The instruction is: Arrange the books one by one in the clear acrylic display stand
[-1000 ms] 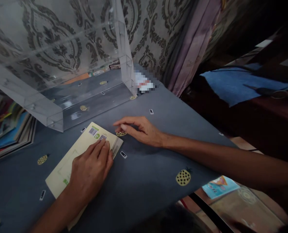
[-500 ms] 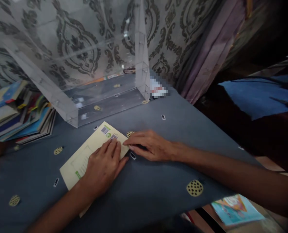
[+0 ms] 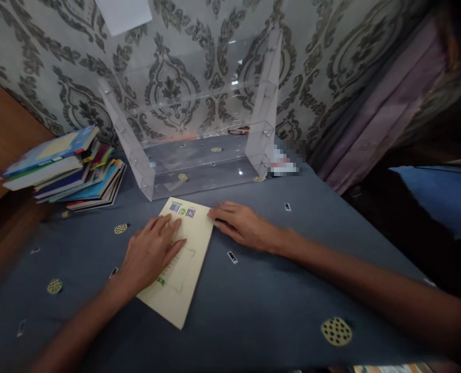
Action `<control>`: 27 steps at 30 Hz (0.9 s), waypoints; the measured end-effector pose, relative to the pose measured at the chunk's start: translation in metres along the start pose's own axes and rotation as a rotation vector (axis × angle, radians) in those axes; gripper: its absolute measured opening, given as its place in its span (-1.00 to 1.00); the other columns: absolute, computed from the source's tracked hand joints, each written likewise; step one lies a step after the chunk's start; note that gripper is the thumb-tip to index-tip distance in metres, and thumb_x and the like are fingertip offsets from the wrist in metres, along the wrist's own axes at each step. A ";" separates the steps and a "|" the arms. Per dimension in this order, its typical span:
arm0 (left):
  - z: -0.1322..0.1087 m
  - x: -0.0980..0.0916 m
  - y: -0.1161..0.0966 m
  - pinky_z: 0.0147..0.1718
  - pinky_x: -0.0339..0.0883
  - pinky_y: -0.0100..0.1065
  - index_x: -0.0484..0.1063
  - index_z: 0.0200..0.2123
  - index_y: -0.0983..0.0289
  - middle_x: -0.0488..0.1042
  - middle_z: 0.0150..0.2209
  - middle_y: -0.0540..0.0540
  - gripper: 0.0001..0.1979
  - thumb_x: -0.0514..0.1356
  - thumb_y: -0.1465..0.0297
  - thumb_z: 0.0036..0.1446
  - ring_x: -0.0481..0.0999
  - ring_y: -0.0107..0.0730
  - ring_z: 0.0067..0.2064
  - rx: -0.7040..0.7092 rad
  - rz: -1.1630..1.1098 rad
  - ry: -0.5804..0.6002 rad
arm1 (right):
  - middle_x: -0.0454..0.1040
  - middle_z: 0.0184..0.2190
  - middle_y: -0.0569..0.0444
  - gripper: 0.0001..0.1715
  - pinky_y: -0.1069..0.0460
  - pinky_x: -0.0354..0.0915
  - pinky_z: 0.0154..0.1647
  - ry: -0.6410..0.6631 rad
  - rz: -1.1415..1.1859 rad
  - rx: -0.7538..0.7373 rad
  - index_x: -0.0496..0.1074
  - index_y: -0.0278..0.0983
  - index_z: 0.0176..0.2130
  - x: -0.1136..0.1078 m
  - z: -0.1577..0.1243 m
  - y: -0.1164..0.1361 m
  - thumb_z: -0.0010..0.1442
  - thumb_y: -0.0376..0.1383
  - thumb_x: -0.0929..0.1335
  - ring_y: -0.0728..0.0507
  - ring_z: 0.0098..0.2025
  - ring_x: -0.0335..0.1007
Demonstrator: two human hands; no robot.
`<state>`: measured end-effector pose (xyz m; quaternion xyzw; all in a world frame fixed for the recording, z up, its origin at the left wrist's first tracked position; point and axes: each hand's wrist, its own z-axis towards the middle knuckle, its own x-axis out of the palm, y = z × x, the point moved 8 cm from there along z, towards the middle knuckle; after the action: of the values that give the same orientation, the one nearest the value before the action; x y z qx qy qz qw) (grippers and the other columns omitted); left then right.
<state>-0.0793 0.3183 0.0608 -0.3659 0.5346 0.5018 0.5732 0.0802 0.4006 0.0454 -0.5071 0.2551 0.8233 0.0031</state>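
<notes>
A desk [image 3: 254, 311] covered in dark blue-grey cloth printed with small yellow pineapples fills the near ground. Both bare forearms reach across it from the lower edge.

A pale yellow paperback booklet [image 3: 178, 303] lies flat on the cloth at the middle, turned at a slant, its near corner pointing toward the person and its far edge carrying small printed codes and a green mark.

The left hand [image 3: 150, 254] rests palm down on the booklet's left half. Its grip is spread, with the fingers stretched out flat on the cover and pinching nothing.

The right hand [image 3: 246, 228] lies palm down on the cloth just beside the booklet. Its fingertips [image 3: 215, 212] touch the far right edge, and its grip is likewise flat and unclosed.

Beyond the booklet, near its far edge, stands a clear acrylic shelf unit [image 3: 199, 155] with its open front facing the person. To its left sits a slanting stack of colourful books [image 3: 71, 168]. Just beside its right foot there is a small blurred item that cannot be told.

Behind everything runs grey damask wallpaper [image 3: 59, 77], with a mauve curtain [image 3: 386, 119] hanging at the right.
</notes>
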 end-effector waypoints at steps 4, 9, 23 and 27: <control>0.013 -0.001 -0.003 -0.33 0.56 -0.10 0.40 0.15 0.22 0.47 0.12 0.31 -0.59 0.01 0.16 0.40 0.45 0.09 0.09 -0.080 0.033 0.013 | 0.53 -0.15 -0.11 -0.76 -0.15 0.37 0.00 -0.005 -0.051 -0.008 0.45 -0.27 -0.07 0.009 0.025 -0.018 0.42 -0.32 0.22 -0.23 -0.10 0.43; 0.026 -0.001 -0.002 -0.41 0.51 -0.18 0.39 0.12 0.29 0.48 0.04 0.33 -0.57 -0.03 0.15 0.41 0.44 0.09 0.03 -0.082 0.090 0.032 | 0.54 -0.09 -0.11 -0.74 -0.16 0.35 0.05 -0.040 -0.079 0.043 0.48 -0.27 -0.09 0.016 0.044 -0.043 0.40 -0.38 0.22 -0.24 -0.04 0.43; -0.051 -0.009 -0.071 0.17 0.32 0.01 0.29 0.27 0.28 0.37 0.27 0.30 -0.54 0.04 0.20 0.42 0.34 0.03 0.30 0.379 -0.066 0.092 | 0.56 0.02 -0.13 -0.65 -0.24 0.22 0.27 -0.085 0.010 0.000 0.50 -0.31 0.01 0.019 0.008 -0.001 0.37 -0.39 0.21 -0.27 0.20 0.35; -0.053 -0.018 -0.078 0.05 0.46 -0.05 0.44 0.13 0.38 0.52 0.12 0.32 -0.64 0.03 0.34 0.43 0.50 0.00 0.16 0.474 -0.002 -0.086 | 0.59 -0.06 -0.14 -0.65 -0.18 0.35 0.15 -0.101 0.173 -0.038 0.50 -0.34 0.03 0.013 -0.016 0.038 0.38 -0.38 0.21 -0.24 0.10 0.44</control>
<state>-0.0155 0.2462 0.0604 -0.2000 0.6120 0.3769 0.6660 0.0777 0.3574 0.0447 -0.4409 0.2819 0.8497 -0.0647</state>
